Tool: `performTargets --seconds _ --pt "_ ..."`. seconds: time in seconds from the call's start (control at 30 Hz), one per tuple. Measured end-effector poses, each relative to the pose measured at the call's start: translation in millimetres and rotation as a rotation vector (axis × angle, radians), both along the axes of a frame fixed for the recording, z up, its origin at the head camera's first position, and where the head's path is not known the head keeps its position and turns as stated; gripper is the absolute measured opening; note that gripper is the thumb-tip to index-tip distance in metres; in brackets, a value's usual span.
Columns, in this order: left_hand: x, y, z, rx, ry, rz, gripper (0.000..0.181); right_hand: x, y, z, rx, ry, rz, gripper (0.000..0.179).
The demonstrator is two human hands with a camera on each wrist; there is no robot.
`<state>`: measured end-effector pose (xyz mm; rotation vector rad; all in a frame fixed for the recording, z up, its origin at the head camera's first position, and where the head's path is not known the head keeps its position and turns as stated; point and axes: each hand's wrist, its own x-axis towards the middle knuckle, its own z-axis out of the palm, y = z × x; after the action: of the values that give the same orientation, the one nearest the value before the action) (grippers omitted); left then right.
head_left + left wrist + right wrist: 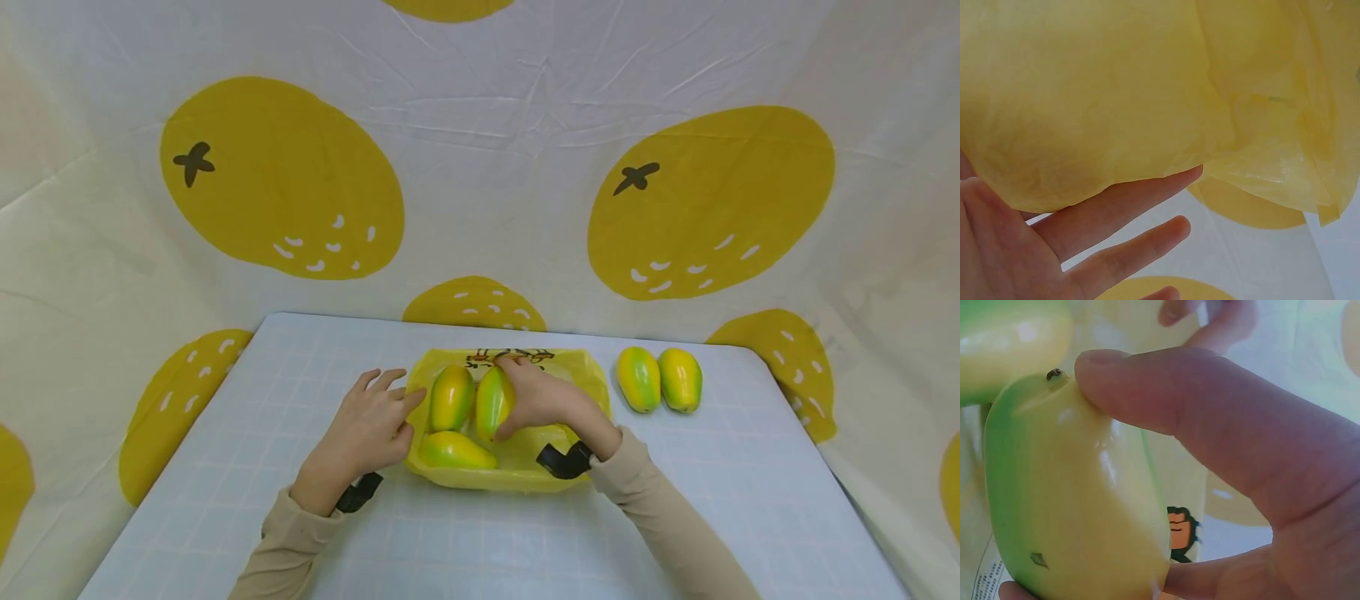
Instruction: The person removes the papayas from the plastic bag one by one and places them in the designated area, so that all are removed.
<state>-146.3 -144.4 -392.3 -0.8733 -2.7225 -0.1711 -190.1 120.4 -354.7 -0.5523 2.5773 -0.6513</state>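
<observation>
A yellow plastic bag [517, 478] with a dark printed drawing lies wide-mouthed on the table. Inside it, my right hand [538, 393] grips a yellow-green papaya [491, 404], its thumb near the stem end in the right wrist view and other fingers curled round the far side. To the left in the bag are an upright papaya [452, 398] and, below, one lying sideways [456, 451]. My left hand [372, 423] is at the bag's left side with fingers spread; the left wrist view shows its index finger [1122, 209] along the bag's lower edge.
Two more papayas [639, 380] [681, 380] stand side by side on the table, right of the bag. The pale checked tabletop [480, 550] ends at a white cloth backdrop [495, 167] printed with large yellow fruit shapes.
</observation>
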Motion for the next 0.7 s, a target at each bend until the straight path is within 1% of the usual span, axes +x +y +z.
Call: performTargets --seconds 0.13,0.27,0.4,0.5,0.6,0.7 --pt "0.0 0.1 0.2 0.001 -0.002 0.001 0.042 5.9 5 2.4 -0.064 0.039 -0.002 0.110" --pt "-0.6 0.4 0.0 0.007 -0.001 -0.005 0.046 14.1 11 5.9 -0.151 0.070 -0.019 0.109" --pt "-0.8 0.3 -0.3 0.007 -0.002 -0.009 0.051 22.9 17 8.6 -0.226 0.081 -0.031 0.109" --pt "-0.5 0.0 -0.5 0.004 -0.001 -0.010 0.053 27.8 22 8.8 -0.267 0.095 -0.021 0.109" --pt "-0.3 0.1 -0.7 0.004 0.004 -0.011 0.053 32.0 27 8.7 -0.304 0.096 -0.020 0.109" --pt "-0.3 0.4 -0.5 0.009 0.007 -0.013 0.051 35.5 31 9.2 -0.371 0.059 -0.039 0.109"
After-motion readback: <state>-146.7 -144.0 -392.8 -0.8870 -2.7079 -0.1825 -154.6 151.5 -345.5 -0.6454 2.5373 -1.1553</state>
